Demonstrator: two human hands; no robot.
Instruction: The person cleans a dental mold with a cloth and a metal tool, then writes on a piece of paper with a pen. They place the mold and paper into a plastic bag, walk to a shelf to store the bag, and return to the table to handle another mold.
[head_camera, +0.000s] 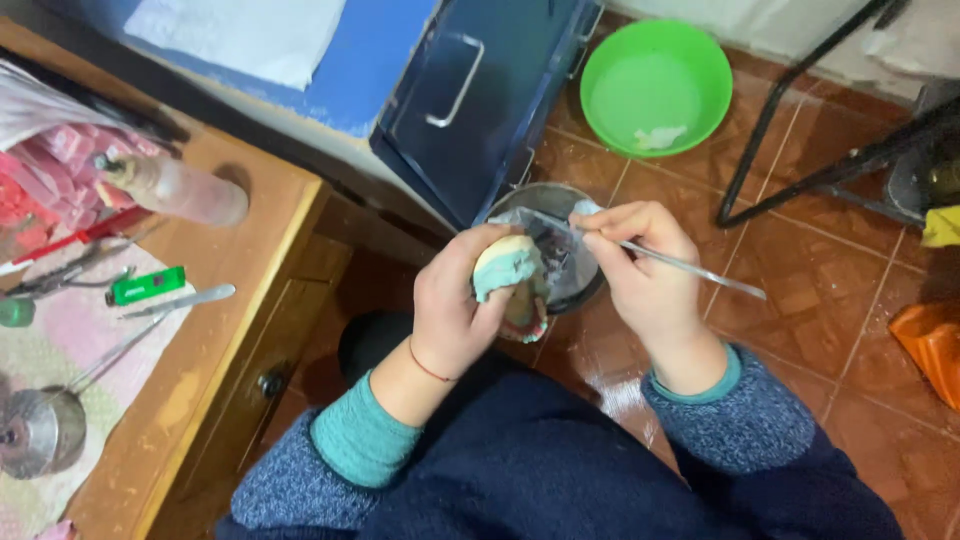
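My left hand (452, 305) grips a pale dental plaster cast (507, 265) with a blue-green coating on its top and a pink part below. My right hand (640, 265) holds a thin metal tool (690, 270), pinched near its tip, which touches the cast's upper right side. The tool's handle sticks out to the right over the floor. Both hands hover above a round metal bowl (560, 200) lined with a clear plastic bag, standing on the floor beyond my knees.
A wooden desk (225, 330) with a drawer is on the left, carrying a plastic bottle (180, 190), green lighter (147, 285), metal instruments and a small metal cup (40, 430). A blue metal case (480, 90), green basin (655, 85), black chair legs (800, 110) and an orange bag (930, 345) stand around on the tiled floor.
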